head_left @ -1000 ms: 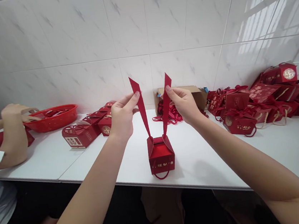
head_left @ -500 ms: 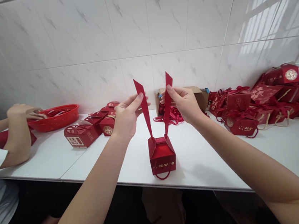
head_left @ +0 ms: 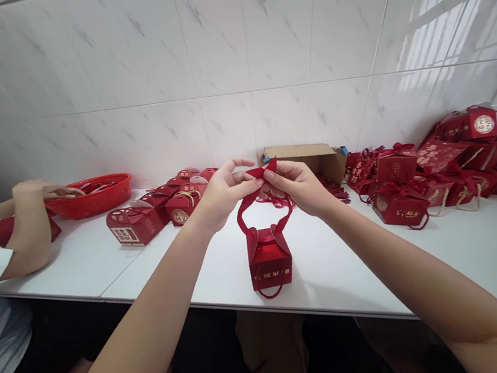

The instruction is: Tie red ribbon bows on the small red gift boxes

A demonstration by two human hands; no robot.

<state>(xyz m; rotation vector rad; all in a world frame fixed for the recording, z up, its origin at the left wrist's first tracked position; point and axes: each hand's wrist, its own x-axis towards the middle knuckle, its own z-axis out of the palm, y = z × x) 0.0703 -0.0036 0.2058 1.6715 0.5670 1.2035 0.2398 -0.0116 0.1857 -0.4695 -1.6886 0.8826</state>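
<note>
A small dark red gift box point(head_left: 271, 268) with gold characters and a cord handle stands upright near the table's front edge. Through its top runs a red ribbon point(head_left: 244, 212), its two ends brought up into a loop above the box. My left hand point(head_left: 226, 194) pinches one ribbon end between thumb and finger. Right beside it my right hand point(head_left: 297, 184) pinches the other end, and the two ends cross where the fingertips meet. Whether they are twisted together there, I cannot tell.
More red gift boxes point(head_left: 139, 226) stand left of centre. A pile of ribboned boxes point(head_left: 400, 202) lies at the right. Behind my hands is a cardboard box point(head_left: 298, 152) with red ribbons. At the left, a co-worker's hand point(head_left: 63, 191) reaches into a red basin point(head_left: 98, 206).
Both my hands have come together, bringing the two upright ribbon ends across each other into a loop. The gift box has stayed in place.
</note>
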